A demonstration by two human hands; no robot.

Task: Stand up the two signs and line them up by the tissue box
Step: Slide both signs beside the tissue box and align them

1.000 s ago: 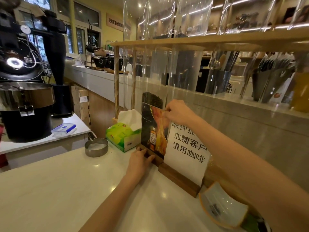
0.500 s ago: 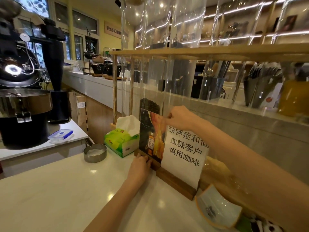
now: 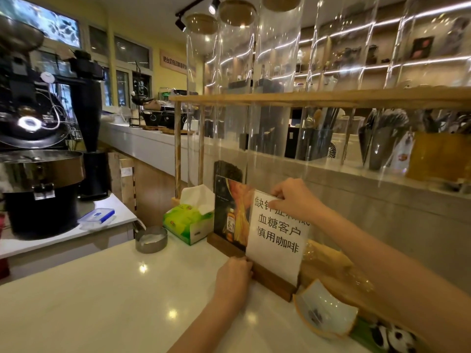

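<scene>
I count two signs standing on my counter (image 3: 107, 301): one white sign (image 3: 276, 240) with black characters and one dark picture sign (image 3: 230, 215) showing a bottle, each in its own wooden base. There is one green tissue box (image 3: 187, 222) toward the counter's far edge, and one round metal dish (image 3: 151, 239) beside it. Near the right edge lies one curved white-and-orange dish (image 3: 325, 310). On the lower side table sits one clear box with a blue lid (image 3: 96, 217). Two hands are mine: my left hand (image 3: 233, 275) and my right hand (image 3: 293, 197).
</scene>
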